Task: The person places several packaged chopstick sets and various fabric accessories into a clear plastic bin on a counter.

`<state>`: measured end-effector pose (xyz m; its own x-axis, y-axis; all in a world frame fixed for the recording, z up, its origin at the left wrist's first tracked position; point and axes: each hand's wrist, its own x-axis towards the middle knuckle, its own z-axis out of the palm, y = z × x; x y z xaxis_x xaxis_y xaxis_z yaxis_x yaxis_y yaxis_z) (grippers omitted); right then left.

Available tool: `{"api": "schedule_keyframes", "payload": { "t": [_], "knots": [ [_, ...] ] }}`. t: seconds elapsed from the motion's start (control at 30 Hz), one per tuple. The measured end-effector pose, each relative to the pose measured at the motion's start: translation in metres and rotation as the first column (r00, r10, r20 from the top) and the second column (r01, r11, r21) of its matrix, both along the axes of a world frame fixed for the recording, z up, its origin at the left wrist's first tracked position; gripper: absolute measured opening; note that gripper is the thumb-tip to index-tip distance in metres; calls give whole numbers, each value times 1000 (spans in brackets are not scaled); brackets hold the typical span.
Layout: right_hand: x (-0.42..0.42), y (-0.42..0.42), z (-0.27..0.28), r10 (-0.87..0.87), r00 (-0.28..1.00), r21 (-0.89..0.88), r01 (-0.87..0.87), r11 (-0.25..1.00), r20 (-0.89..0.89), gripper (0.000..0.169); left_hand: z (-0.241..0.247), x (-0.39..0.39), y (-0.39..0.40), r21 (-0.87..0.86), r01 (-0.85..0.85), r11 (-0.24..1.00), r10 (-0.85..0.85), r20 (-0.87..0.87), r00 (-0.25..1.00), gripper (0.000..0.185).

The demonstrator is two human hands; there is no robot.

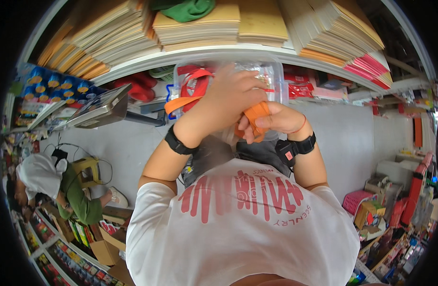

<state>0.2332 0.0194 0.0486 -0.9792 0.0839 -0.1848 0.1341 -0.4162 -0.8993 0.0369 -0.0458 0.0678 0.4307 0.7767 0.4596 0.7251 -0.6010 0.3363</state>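
My right hand (280, 118) grips a folded bundle of orange webbing strap (256, 116), with its thumb over the front. My left hand (237, 87) lies across the top of that bundle, its fingers partly blurred. Whether it pinches the strap cannot be told. A loose orange strap end (181, 104) shows left of my left forearm. Beneath both hands is a clear plastic bin (280, 77). Inside it are a red strap (197, 77) and clear bags with small contents (263, 75), partly hidden by my left hand.
Stacks of paper envelopes (197, 30) fill a shelf ahead, with a green cloth (190, 9) on top. To the left stand a metal platform scale (101, 109) and blue-wrapped cans (54, 82). A person (44, 175) bends by a yellow stool (86, 171). At right sits a pink basket (358, 200).
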Motion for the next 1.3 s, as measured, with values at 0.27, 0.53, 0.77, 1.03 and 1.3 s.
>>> {"api": "schedule_keyframes", "payload": {
  "t": [0.27,0.53,0.77,1.03,1.3],
  "knots": [
    [-2,-2,-7,-81,997,40,81,996,13,32,-8,7,-1,228,-103,968,140,-151,979,15],
    [-7,-2,7,-41,971,124,11,992,237,24,-23,0,10,114,-44,993,51,-53,997,17],
    [-1,-8,2,-110,991,102,118,988,-79,25,-1,-7,11,-323,216,921,-87,370,925,49],
    [-10,-11,2,-276,857,-181,217,959,-436,38,-17,-11,2,-525,427,736,93,704,704,42],
    [-11,-5,13,-359,800,-243,272,931,-481,40,-29,-19,8,-474,363,802,133,735,665,37]
  ]
}}
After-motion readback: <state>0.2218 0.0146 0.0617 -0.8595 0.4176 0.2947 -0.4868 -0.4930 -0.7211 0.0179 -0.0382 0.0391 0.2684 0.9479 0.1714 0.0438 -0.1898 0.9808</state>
